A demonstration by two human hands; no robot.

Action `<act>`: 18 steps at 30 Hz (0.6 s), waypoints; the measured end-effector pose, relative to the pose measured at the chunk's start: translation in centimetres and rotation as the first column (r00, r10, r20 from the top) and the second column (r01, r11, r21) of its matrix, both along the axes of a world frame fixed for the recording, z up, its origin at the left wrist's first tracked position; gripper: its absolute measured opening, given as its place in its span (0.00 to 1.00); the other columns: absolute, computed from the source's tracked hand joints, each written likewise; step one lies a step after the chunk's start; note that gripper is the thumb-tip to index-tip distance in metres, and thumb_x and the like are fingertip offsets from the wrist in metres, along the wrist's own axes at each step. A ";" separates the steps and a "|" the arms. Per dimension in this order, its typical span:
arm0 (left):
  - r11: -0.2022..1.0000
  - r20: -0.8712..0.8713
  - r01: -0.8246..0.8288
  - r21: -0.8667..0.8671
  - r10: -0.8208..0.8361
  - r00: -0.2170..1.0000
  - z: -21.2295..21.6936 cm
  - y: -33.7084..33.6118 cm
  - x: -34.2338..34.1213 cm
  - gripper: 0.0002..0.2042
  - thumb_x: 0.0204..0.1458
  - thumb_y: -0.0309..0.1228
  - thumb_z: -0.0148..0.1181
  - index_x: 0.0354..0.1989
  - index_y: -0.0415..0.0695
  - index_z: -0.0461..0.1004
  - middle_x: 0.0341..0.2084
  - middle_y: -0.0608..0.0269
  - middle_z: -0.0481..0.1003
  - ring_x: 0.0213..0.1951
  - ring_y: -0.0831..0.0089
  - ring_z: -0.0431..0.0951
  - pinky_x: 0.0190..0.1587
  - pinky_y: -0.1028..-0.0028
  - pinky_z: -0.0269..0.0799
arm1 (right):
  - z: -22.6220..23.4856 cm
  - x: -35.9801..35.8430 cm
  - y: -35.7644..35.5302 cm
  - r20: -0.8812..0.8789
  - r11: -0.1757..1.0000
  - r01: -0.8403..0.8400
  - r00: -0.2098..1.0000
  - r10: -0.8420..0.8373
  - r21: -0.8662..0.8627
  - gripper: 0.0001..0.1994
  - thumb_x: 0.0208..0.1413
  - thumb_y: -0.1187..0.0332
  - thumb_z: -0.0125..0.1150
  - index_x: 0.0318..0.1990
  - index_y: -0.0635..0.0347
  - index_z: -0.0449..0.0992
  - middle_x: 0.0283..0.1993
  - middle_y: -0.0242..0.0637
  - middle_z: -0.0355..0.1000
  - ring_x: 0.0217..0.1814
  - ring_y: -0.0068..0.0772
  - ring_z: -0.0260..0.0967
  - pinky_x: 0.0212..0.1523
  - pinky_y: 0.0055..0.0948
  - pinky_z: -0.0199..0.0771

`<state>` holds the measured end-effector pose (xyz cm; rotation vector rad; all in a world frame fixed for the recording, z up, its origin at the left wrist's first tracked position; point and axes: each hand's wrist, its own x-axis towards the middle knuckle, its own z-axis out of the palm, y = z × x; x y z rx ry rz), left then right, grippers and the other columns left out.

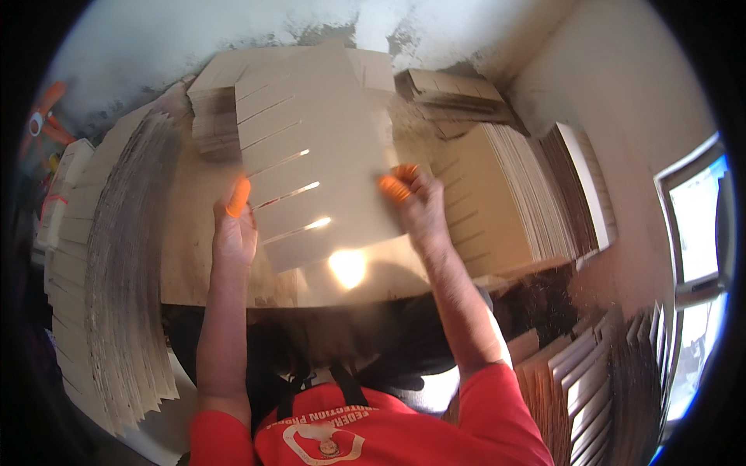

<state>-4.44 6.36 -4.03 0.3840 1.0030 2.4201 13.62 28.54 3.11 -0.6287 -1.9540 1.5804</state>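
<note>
A tan cardboard sheet (334, 155) with a row of slots along its left side is raised at a tilt above the table, and light shines through several slots. My left hand (239, 221), an orange finger cot on its thumb, is closed at the sheet's left edge; its other fingers are mostly hidden. At the right edge, my right hand (420, 203) pinches the sheet between thumb and forefinger, both in ridged orange finger cots. The fingertips there are slightly blurred.
Tall stacks of slotted cardboard stand at the left (124, 256), at the right (497, 202) and at the back (214, 109). More cardboard pieces (567, 380) stand at the lower right. The wooden tabletop (194, 272) lies below my hands. An orange-bladed fan (47, 120) is at far left, a window (695, 233) at right.
</note>
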 end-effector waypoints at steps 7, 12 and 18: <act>0.933 0.030 -0.228 -0.279 0.245 0.969 1.1 1.3 -4.2 0.06 0.56 0.26 0.60 0.39 0.38 0.77 0.32 0.65 0.77 0.36 0.74 0.78 0.44 0.74 0.75 | 1.2 -3.1 0.9 -0.032 0.885 -0.306 0.949 0.315 -0.352 0.10 0.56 0.71 0.67 0.40 0.68 0.77 0.38 0.38 0.79 0.33 0.20 0.74 0.31 0.19 0.71; 0.813 -0.240 0.100 -0.574 -0.283 0.928 1.4 6.9 -7.4 0.13 0.56 0.28 0.61 0.47 0.36 0.76 0.35 0.63 0.79 0.41 0.76 0.78 0.50 0.74 0.72 | 0.8 -2.7 5.0 0.056 0.930 -0.190 0.974 0.218 -0.315 0.08 0.51 0.71 0.71 0.35 0.66 0.84 0.23 0.28 0.73 0.25 0.17 0.69 0.22 0.19 0.66; 0.678 -0.861 -0.539 -0.500 -0.320 0.395 4.8 17.3 -10.9 0.27 0.52 0.34 0.67 0.59 0.33 0.69 0.49 0.45 0.75 0.54 0.55 0.74 0.54 0.62 0.70 | 0.5 0.6 9.7 -0.151 0.768 0.556 0.830 -0.537 0.319 0.15 0.53 0.73 0.71 0.18 0.62 0.73 0.15 0.18 0.56 0.20 0.11 0.45 0.20 0.18 0.45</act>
